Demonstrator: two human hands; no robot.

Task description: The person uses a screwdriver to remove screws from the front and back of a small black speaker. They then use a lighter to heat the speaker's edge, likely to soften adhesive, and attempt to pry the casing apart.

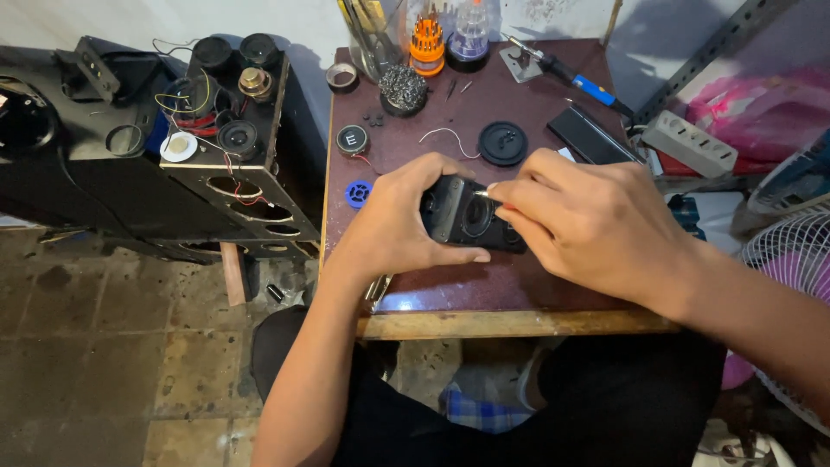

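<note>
My left hand [402, 220] grips a small black speaker box [462, 216] from its left side, thumb along the bottom edge, holding it just above the dark red table [484, 290]. My right hand [584, 220] comes in from the right, its fingers pinched on a thin tool with a red handle whose tip touches the top of the box. A round speaker cone shows on the box's face. Most of the tool is hidden under my fingers.
On the table lie a black round disc [503, 143], a small round speaker with a wire [352, 139], a blue ring [358, 193], a soldering iron [571, 79], a black flat pack [592, 134], a metal wool holder [404, 89]. A gutted black loudspeaker cabinet [233, 147] stands left.
</note>
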